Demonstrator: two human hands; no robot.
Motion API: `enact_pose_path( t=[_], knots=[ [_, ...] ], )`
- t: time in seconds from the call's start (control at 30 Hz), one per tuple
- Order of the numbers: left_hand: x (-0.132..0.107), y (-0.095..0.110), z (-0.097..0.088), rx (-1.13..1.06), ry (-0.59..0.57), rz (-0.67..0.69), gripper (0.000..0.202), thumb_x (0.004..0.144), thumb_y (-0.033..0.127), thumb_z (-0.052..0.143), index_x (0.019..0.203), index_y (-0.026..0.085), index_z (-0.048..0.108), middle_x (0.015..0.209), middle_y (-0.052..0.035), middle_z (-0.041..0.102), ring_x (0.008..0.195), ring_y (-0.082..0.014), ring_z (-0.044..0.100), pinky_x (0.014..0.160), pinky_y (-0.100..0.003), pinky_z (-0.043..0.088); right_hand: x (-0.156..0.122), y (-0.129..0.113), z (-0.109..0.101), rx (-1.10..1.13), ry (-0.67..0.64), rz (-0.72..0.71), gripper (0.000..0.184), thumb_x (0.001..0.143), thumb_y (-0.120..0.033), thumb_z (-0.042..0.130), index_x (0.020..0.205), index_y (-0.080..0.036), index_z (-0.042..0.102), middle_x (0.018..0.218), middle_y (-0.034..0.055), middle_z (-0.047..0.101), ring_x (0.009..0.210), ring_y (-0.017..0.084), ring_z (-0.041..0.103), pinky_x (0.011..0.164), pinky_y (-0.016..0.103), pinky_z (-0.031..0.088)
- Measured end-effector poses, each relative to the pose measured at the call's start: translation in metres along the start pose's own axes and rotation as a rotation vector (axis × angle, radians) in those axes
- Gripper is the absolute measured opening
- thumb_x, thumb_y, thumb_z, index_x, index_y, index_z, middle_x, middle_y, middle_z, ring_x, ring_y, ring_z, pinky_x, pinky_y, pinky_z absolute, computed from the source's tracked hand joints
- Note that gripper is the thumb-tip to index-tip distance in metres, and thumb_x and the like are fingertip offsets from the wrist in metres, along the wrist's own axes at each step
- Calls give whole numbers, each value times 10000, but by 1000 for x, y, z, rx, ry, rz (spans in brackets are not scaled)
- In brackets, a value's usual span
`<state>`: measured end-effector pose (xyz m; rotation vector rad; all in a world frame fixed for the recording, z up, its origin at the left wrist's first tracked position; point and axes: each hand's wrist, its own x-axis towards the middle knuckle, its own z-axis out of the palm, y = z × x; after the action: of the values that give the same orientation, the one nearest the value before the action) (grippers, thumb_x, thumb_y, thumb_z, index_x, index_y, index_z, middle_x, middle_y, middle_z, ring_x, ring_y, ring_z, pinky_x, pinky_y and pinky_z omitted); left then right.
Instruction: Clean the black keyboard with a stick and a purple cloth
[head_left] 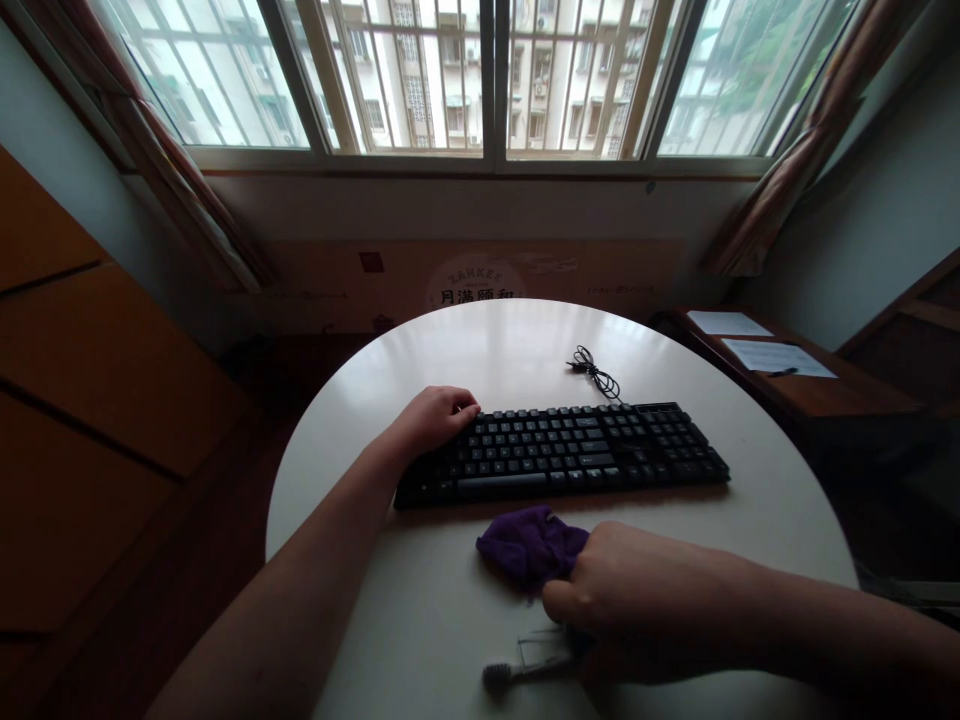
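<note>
A black full-size keyboard (pixel 540 450) lies across the white round table. My left hand (pixel 439 418) rests at its back left part, fingers curled over the rear edge and thumb side by the top keys. In front of the keyboard is a crumpled purple cloth (pixel 529 548). My right hand (pixel 611 590) is closed just right of the cloth, overlapping its edge in view. From below that hand a small brush (pixel 499 676) like a toothbrush sticks out to the left, slightly blurred, its handle end hidden. Thin bent wire (pixel 529 645) shows beside the brush.
The keyboard's cable (pixel 594 372) is bundled on the table (pixel 465 350) behind it. At the right, a brown wooden table (pixel 855 395) bears sheets of paper (pixel 780 356) and a pen (pixel 784 372). Wooden cabinets (pixel 112 400) stand left; a barred window is ahead.
</note>
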<state>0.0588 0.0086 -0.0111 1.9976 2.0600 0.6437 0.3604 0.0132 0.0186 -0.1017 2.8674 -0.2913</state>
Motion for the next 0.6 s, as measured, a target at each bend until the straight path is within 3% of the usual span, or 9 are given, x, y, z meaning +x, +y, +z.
enact_pose_path(
  t=[0.2, 0.4, 0.47, 0.6],
  knots=[
    [-5, 16, -12, 125, 67, 91, 233, 856, 329, 503, 850, 216, 706, 847, -33, 687, 788, -179, 605, 713, -279, 451, -4, 18, -11, 22, 156, -34, 317, 819, -491, 608, 840, -177, 576, 648, -19, 556, 521, 69, 397, 509, 226, 168],
    [-25, 67, -30, 173, 14, 246, 162, 850, 317, 557, 804, 220, 680, 847, -38, 661, 840, -196, 587, 754, -303, 434, -8, 45, -20, 30, 523, 8, 359, 921, -397, 490, 666, -144, 509, 580, -16, 477, 530, 52, 354, 540, 207, 221],
    [-35, 84, -35, 162, -69, 269, 135, 825, 328, 590, 771, 237, 674, 853, -33, 660, 841, -197, 585, 728, -294, 427, -9, 59, -22, 23, 666, 68, 365, 924, -384, 490, 653, -140, 512, 575, -16, 466, 527, 51, 353, 540, 196, 244],
    [-52, 102, -35, 119, -396, 298, 43, 752, 277, 647, 720, 256, 666, 764, -2, 658, 716, -166, 581, 609, -264, 402, -12, 92, -22, 26, 892, 200, 352, 908, -403, 519, 682, -137, 566, 571, -18, 484, 512, 46, 377, 532, 178, 281]
  ],
)
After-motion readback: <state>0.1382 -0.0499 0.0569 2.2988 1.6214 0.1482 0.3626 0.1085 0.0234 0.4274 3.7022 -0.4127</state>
